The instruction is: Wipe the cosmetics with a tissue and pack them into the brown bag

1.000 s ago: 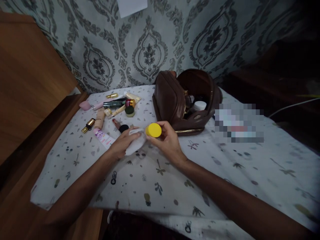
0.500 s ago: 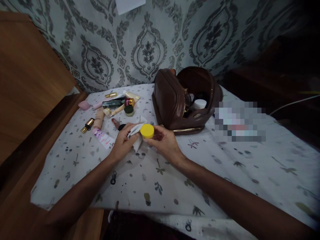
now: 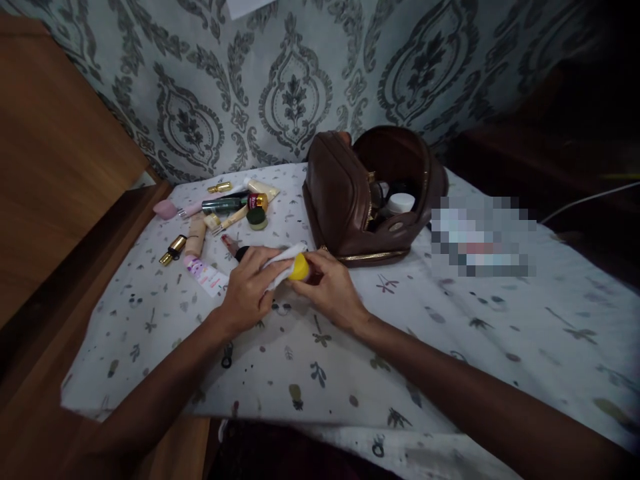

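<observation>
Hands meet over a printed tablecloth (image 3: pixel 320 400), the left hand (image 3: pixel 250 287) pinching a white cloth (image 3: pixel 286 257) and the right hand (image 3: pixel 335 287) gripping a small yellow-lidded container (image 3: pixel 300 268) by its body. The container is held in front of the brown bag (image 3: pixel 335 193), its lid turned toward the left hand and touching the cloth. Half a second, or 0.5 s, earlier the lid's round top was in plain view, with the cloth bunched beside it; now the container has tipped over to the left, the lid shows mostly edge-on, and the left hand has rolled over so that its back shows more. The bag and the scattered cosmetics lie as they did, though the camera's view has shifted slightly.

Just beyond the left hand, a tube with a black cap (image 3: pixel 231 245) is partly hidden by the fingers. Near it lie a white-and-purple tube (image 3: pixel 206 276), a beige tube (image 3: pixel 195 237) and a black-and-gold item (image 3: pixel 173 250). Farther back are a dark green bottle (image 3: pixel 220 205), a red-and-gold jar (image 3: pixel 257 201) and a dark-lidded jar (image 3: pixel 257 219), with a pink item (image 3: pixel 165 209) at far left. Inside the open bag, 1 white-lidded jar (image 3: pixel 401 203) is visible. Right of the bag, a pixelated patch (image 3: pixel 483 243) hides whatever lies there.
</observation>
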`<state>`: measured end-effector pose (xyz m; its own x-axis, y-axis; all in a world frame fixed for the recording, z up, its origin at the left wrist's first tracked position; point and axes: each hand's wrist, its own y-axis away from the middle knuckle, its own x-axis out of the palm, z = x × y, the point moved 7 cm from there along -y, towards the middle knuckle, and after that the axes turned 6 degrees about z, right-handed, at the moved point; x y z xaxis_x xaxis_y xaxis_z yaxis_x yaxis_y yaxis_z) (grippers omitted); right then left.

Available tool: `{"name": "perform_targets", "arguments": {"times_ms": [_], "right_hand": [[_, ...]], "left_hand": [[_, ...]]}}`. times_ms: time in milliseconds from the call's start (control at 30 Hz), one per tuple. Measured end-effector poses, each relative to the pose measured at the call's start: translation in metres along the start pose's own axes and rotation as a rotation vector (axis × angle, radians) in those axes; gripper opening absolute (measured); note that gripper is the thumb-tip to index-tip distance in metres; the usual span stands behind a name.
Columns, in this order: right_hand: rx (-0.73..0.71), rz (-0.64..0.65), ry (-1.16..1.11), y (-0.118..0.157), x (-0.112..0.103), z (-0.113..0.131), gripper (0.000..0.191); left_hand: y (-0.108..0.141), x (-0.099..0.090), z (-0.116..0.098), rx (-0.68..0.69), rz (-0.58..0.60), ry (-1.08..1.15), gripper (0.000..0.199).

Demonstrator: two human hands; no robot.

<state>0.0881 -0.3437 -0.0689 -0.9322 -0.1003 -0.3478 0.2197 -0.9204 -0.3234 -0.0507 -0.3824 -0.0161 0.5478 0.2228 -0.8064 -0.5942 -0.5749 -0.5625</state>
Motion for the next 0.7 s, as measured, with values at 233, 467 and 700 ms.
{"name": "perform_targets", "arguments": {"times_ms": [233, 467, 700], "right_hand": [[0.009, -0.015, 0.062, 0.001, 0.0, 0.002, 0.03], [-0.002, 0.054, 0.159, 0.004, 0.003, 0.006, 0.014], [-0.2, 0.133, 0.199, 0.011, 0.014, 0.019, 0.033]], "left_hand": [[0.001, 0.002, 0.003, -0.039, 0.003, 0.01, 0.05], [-0.002, 0.002, -0.021, 0.196, 0.023, -0.021, 0.043], [-0.003, 0.008, 0.018, -0.206, 0.16, 0.188, 0.047]]}}
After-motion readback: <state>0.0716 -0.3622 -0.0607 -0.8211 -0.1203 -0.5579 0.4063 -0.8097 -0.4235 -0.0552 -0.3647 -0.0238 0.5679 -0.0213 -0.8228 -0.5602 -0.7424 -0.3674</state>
